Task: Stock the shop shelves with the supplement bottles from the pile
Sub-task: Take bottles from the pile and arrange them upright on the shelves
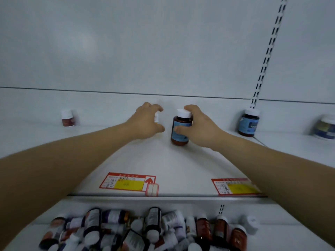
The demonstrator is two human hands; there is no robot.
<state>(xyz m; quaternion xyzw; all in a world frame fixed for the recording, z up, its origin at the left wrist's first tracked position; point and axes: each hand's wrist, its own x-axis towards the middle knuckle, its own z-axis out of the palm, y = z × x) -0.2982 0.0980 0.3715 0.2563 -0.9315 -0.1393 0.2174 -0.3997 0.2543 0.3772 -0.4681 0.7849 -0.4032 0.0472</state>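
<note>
The white shelf (163,165) was smooth and glossy, with a plain panel wall (145,42) behind and red-and-yellow price tags (127,182) along its front lip. Right hand (201,127) was wrapped around an amber bottle (181,127) with a blue label, standing near the back. Left hand (146,122) curled around something small and white, couldn't tell what. The pile (145,230) sat on the shelf below.

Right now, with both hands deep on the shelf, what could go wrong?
The right hand grips the blue-label bottle while the left hand holds a small bottle close beside it; setting them down together could knock one over. Both forearms stretch over the pile; pulling back low might scatter it.
</note>
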